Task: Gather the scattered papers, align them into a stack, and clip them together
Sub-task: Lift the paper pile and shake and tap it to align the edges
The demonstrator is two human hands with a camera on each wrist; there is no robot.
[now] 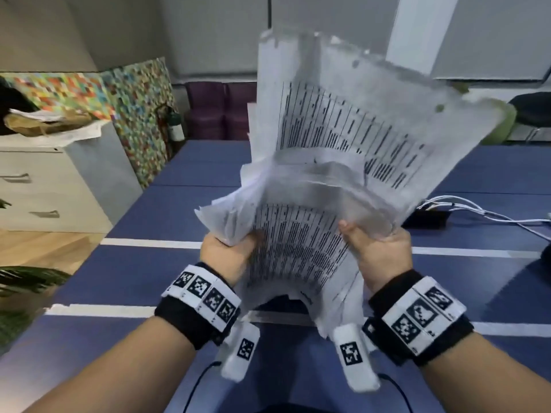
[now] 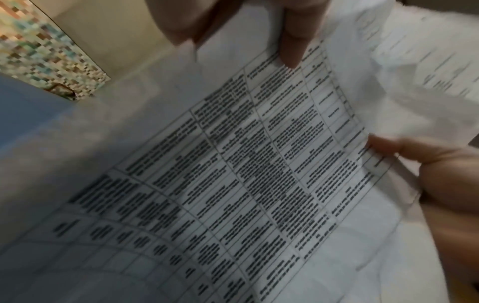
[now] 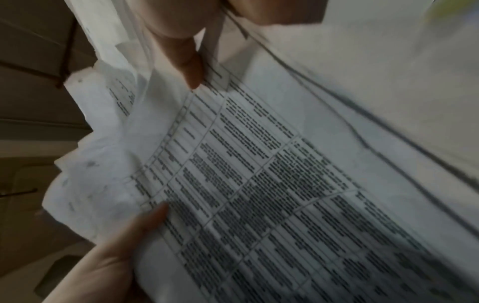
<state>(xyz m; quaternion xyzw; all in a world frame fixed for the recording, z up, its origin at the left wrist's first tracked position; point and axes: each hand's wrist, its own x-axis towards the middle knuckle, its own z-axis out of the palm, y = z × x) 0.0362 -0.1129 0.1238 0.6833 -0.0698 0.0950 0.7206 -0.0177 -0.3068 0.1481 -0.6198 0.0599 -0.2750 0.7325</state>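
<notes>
Nearest the camera, two forearms are seen, each banded at the wrist with a black strap carrying white coded tags. A small white tagged unit is hung below each wrist, with a dark cable trailing toward the near edge.

The papers point(image 1: 301, 257) are held up in the air above the blue worktop point(image 1: 128, 281), between both hands, near the middle of the scene. The left hand point(image 1: 228, 256) is closed on the left edge of the bundle; in the left wrist view its thumb point(image 2: 294, 41) is laid across the printed face, so the grip is pinching the papers. The right hand point(image 1: 378, 251) is closed on the right edge, thumb on the printed side and fingers behind the sheets; that grip is likewise pinching the papers.

The sheets are not squared: corners are fanned out to the left, the lower edge is bowed, and the upper pages are splayed apart toward the far right. Printed tables with dark text lines are seen on the facing page. Motion blur is noted on the upper edges.

White lines are marked across the worktop. Further right, white cables point(image 1: 477, 211) and a dark flat device point(image 1: 426, 219) are lying on it.

At far left, a pale drawer cabinet point(image 1: 44, 186) is topped with loose clutter. Behind it a multicoloured mosaic panel point(image 1: 140, 114) is standing, and purple seats point(image 1: 220, 108) are set against the far wall.
</notes>
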